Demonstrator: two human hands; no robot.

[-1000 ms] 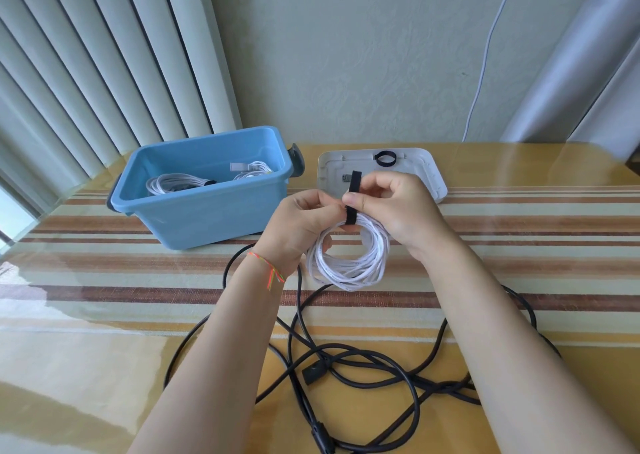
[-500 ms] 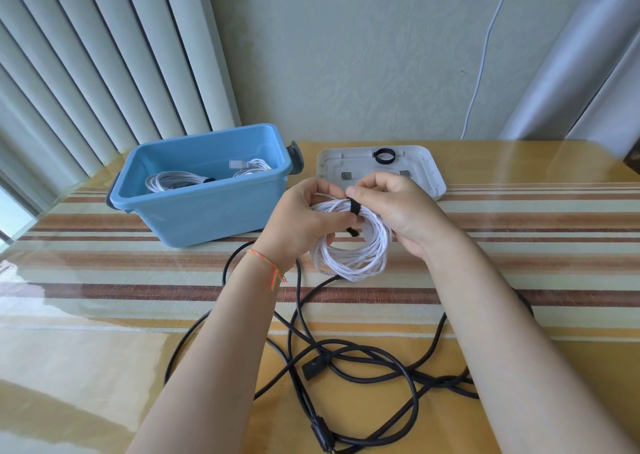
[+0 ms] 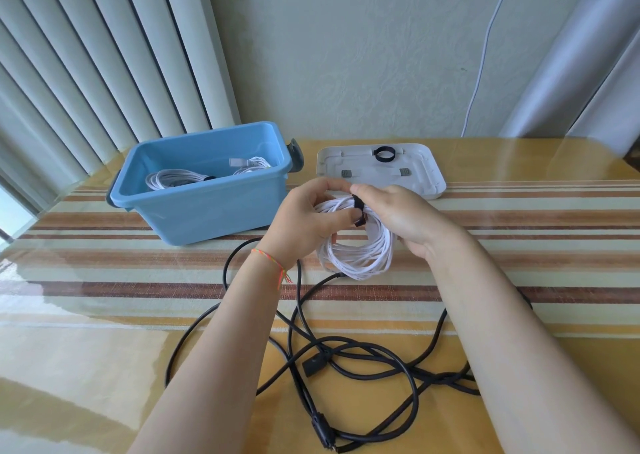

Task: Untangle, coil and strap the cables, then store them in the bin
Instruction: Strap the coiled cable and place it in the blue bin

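Over the striped table (image 3: 104,280), both hands are up holding a white coil (image 3: 360,256) in the air, just past the middle of the table. Left hand (image 3: 308,221) is curled around the coil's top left side, thumb pressed right against the black strap (image 3: 358,211). Right hand (image 3: 398,218) grips the top right of the coil, fingertips (image 3: 360,190) pinched down on the strap where it wraps over the strands. So both sets of fingers are closed tight, meeting at the strap, and most of the loop hangs below them.

Left of the left fingers sits the blue bin (image 3: 207,204), with two white coils (image 3: 180,179) already lying inside. Just beyond the right fingertips is a white lid (image 3: 426,176), flipped over, with a spare black strap ring (image 3: 383,154) on it. Below the wrists, nearer to the person, a black cable (image 3: 408,381) sprawls on the table, loose and crossing itself, partly under the forearms. There's a colourful thread bracelet (image 3: 273,263) on the left wrist.
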